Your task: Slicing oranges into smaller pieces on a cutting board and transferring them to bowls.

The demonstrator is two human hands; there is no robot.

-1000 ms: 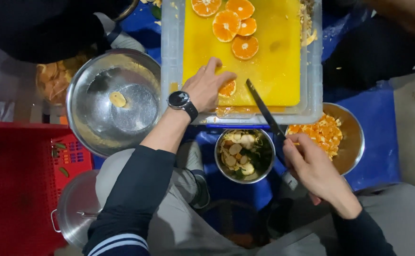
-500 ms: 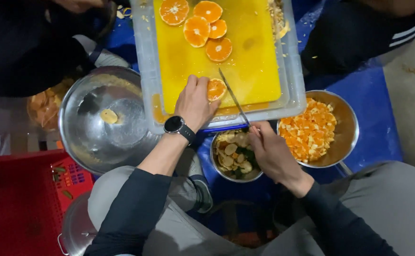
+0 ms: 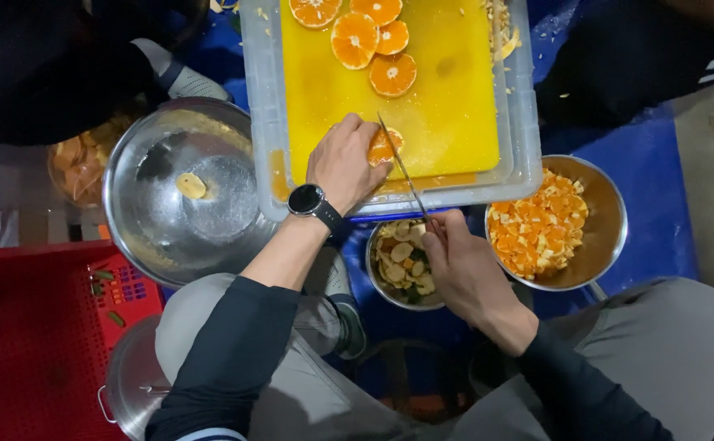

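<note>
My left hand (image 3: pixel 342 166), with a black watch on the wrist, presses an orange piece (image 3: pixel 384 148) down on the yellow cutting board (image 3: pixel 447 106). My right hand (image 3: pixel 467 265) grips a knife (image 3: pixel 402 167) by the handle; its thin blade lies across the orange piece next to my left fingers. Several cut orange halves (image 3: pixel 365 37) lie face up at the far end of the board. The board sits inside a translucent plastic tray (image 3: pixel 522 114).
A large steel bowl (image 3: pixel 179 192) with one peel scrap stands to the left. A small bowl of peel pieces (image 3: pixel 402 261) and a steel bowl of chopped orange (image 3: pixel 553 224) lie below the tray. A red crate (image 3: pixel 34 343) and a pot lid (image 3: pixel 132 380) are at lower left. Other people sit at the top.
The knife has swung from the tray's right edge onto the orange piece under my left hand. The camera view shifted, so the tray appears further right.
</note>
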